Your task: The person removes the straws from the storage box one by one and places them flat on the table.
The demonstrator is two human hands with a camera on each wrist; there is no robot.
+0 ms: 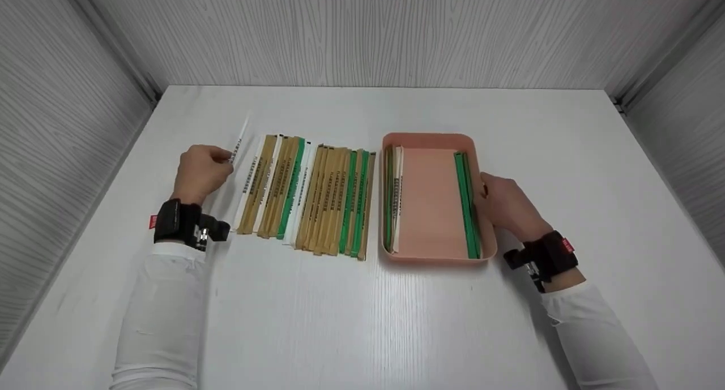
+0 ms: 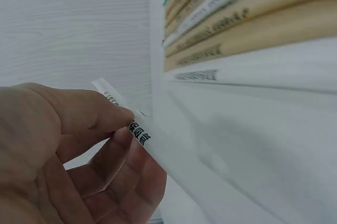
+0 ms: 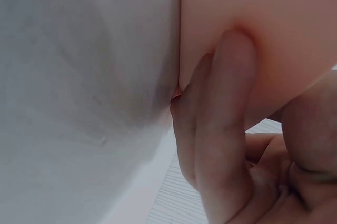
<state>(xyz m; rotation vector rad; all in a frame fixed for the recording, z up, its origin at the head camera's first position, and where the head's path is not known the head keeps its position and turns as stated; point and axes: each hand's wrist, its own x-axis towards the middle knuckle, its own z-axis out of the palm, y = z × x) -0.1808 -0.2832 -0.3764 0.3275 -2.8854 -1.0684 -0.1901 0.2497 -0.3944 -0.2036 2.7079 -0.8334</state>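
Note:
My left hand (image 1: 202,172) pinches a white paper-wrapped straw (image 1: 240,138) between thumb and fingers, left of the row. The left wrist view shows dark print on this straw (image 2: 176,169), which slants away from the fingertips. Beside it lies a row of wrapped straws in brown (image 1: 330,209), white and green, side by side on the table. My right hand (image 1: 512,206) grips the right wall of a pink tray (image 1: 427,261). In the right wrist view, fingers (image 3: 226,113) lie against the tray's outer wall (image 3: 295,19), with the thumb by the rim.
Inside the tray, green wrapped straws (image 1: 467,209) lie along the right wall, and white (image 1: 398,209) and other wrapped straws along the left. The white table (image 1: 340,322) is bounded by a grey wood-grain panel (image 1: 362,36) behind and panels at both sides.

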